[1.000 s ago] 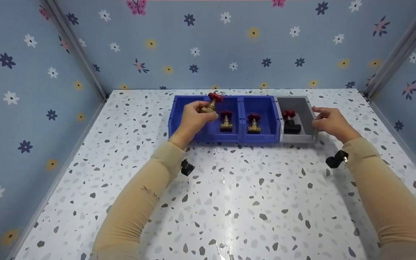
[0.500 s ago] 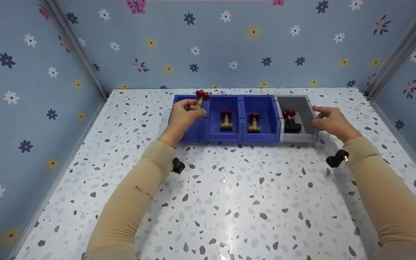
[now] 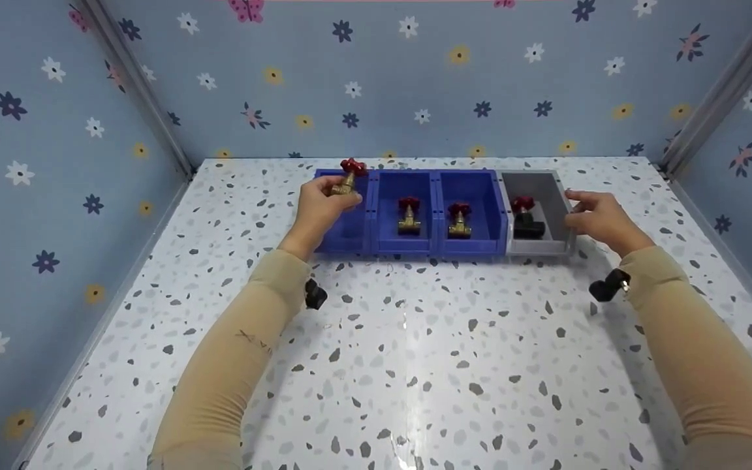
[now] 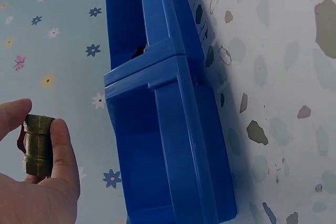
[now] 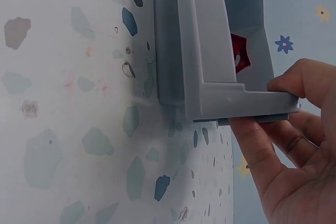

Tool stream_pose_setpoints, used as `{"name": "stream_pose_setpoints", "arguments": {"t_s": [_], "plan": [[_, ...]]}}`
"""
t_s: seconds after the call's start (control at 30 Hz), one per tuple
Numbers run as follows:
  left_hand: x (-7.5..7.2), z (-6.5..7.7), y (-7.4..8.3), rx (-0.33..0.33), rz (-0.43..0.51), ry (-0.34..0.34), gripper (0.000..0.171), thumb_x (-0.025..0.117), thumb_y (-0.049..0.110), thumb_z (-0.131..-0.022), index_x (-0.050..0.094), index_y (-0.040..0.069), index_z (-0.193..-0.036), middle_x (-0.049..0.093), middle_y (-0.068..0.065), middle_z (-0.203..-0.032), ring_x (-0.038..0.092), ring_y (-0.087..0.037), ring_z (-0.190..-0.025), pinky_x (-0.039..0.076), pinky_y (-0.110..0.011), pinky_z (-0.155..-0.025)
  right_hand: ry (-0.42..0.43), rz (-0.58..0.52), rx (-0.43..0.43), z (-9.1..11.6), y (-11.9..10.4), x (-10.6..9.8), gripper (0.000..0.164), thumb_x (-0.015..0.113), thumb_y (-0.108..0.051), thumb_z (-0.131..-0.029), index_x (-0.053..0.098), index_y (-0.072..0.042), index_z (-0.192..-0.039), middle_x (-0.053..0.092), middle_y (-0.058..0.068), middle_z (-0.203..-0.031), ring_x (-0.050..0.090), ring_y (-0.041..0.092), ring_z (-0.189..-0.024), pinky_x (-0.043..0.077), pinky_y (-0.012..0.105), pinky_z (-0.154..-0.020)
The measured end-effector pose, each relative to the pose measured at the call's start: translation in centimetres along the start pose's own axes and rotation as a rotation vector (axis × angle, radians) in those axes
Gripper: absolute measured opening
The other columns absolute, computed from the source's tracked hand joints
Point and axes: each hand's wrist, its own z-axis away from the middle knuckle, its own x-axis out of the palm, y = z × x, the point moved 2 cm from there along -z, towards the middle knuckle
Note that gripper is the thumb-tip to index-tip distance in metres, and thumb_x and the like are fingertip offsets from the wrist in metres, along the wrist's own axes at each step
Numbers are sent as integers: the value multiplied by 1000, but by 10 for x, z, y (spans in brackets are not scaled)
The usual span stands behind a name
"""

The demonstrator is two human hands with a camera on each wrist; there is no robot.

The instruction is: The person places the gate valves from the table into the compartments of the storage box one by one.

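My left hand [image 3: 320, 210] pinches a brass valve [image 3: 344, 186] with a red handwheel, raised over the leftmost blue bin [image 3: 350, 238]. In the left wrist view the valve's brass body [image 4: 38, 145] sits between thumb and fingers, its red wheel mostly hidden behind. My right hand [image 3: 601, 220] grips the right side wall of the grey bin [image 3: 549, 247]; the right wrist view has the thumb inside the wall and fingers outside. Inside that grey bin lies a black valve [image 3: 529, 226] with a red handwheel.
Two more blue bins stand in the row, one with a brass valve [image 3: 408, 224] and the other with a similar brass valve [image 3: 459, 226]. The row sits near the back of the speckled table [image 3: 441, 365], before a flowered wall [image 3: 402, 85]. Side walls flank it.
My left hand has carried the brass valve leftward, from over the second blue bin to over the leftmost one. The right hand has stayed on the grey bin.
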Motion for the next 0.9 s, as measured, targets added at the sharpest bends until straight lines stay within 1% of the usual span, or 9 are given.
{"name": "stream_pose_setpoints", "arguments": {"t_s": [0.2, 0.43, 0.7, 0.9], "plan": [[-1, -4, -2, -24, 2, 16, 53, 75, 4, -98, 58, -8, -147, 64, -25, -141, 68, -30, -126, 61, -33, -105, 6, -1, -6, -1, 1, -1, 73, 60, -9, -101, 34, -3, -169, 58, 9, -116, 63, 0, -90, 57, 16, -77], [0, -8, -6, -21, 14, 27, 52, 75, 4, -99, 58, -10, -146, 64, -27, -140, 68, -31, -125, 61, -33, -104, 8, 4, -25, 1, 1, 0, 72, 60, -7, -100, 35, -1, -168, 59, 4, -110, 62, -1, -87, 58, 17, -76], [3, -11, -9, -31, 9, 56, 54, 75, 6, -99, 57, -10, -147, 64, -28, -142, 68, -35, -130, 60, -36, -107, 7, 18, -11, 0, 1, -1, 73, 61, -10, -102, 33, -4, -170, 56, 15, -125, 63, 1, -90, 57, 18, -77], [4, -13, -18, -55, 5, 47, 55, 73, 5, -101, 53, -12, -150, 62, -30, -145, 67, -36, -132, 59, -37, -108, 12, 21, -4, 1, 0, 0, 73, 62, -10, -101, 35, -3, -169, 58, 12, -119, 63, 3, -91, 58, 19, -77]]}}
